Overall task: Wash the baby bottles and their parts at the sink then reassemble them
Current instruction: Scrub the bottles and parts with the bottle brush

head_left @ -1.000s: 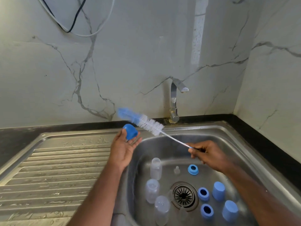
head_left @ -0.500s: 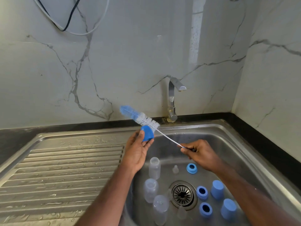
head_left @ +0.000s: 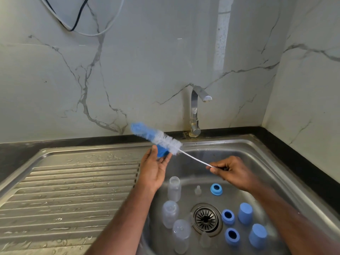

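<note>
Left grip (head_left: 153,167) pinches the blue cap (head_left: 162,153) over the sink (head_left: 257,150); right grip (head_left: 230,171) holds the brush (head_left: 161,138) wire. I'd work bristles inside the cap, turning it.

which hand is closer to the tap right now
The right. The right hand pinches the bottle brush handle below the tap and slightly right of it; the left hand, holding a blue cap, sits farther off to the tap's lower left.
</note>
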Motion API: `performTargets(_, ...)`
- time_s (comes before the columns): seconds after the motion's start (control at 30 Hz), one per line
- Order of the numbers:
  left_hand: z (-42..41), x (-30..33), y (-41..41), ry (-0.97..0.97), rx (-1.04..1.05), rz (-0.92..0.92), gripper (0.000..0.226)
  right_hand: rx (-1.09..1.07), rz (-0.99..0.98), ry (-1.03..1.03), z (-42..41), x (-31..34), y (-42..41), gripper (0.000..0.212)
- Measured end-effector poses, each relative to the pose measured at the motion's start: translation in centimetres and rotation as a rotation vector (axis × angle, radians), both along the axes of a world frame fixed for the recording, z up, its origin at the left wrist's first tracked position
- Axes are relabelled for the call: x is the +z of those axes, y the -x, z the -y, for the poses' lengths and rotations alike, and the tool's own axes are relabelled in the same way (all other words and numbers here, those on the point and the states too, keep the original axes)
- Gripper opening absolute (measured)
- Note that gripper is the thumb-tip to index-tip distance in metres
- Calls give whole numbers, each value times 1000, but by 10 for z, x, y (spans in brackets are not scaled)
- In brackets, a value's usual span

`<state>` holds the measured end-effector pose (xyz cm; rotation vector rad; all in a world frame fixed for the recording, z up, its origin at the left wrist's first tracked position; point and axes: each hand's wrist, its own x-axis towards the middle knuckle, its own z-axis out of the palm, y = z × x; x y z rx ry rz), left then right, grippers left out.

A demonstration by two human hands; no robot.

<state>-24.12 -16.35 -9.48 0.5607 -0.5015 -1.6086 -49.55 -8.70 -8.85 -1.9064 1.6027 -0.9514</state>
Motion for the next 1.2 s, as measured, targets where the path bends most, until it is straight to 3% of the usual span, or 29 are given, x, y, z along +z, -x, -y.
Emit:
performTargets(0.07,5,-2,-10,-17,52,-22,36,32,-22,-37,-5,1,10,18)
performTargets(0.23,-5,-1,5,-5,-64,155,41,-49,-59,78,9,-11,-18,20)
performTargets(0.37,2,-3,-2,-3,-31,15,51,-37,-84,39,4,-3,-2,18)
performTargets(0.47,5,-1,-7,28,-36,50,60,-17,-74,2,-3,2,9,17)
performTargets(0.6,-1,0,5,79,-73,116,46,1,-86,38,6,-8,-17,18)
performTargets(0.7,1,-1,4,46,-43,132,42,-14,-21,34,8,-5,-13,16)
performTargets(0.87,4,0,-6,-6,-7,328,59,84,224,-220,-5,-1,13,16)
performTargets(0.97,-7,2,11,-22,-95,355,53,76,177,-128,-2,-3,-17,17)
performTargets(1.07,-12,3,22,-65,-165,249,58,34,136,-9,1,-1,-39,17)
performTargets(1.13,-8,3,15,-34,-194,150,60,32,159,-84,0,2,-28,17)
performTargets(1.2,-1,-1,2,9,-200,99,48,91,244,-237,-6,4,-3,17)
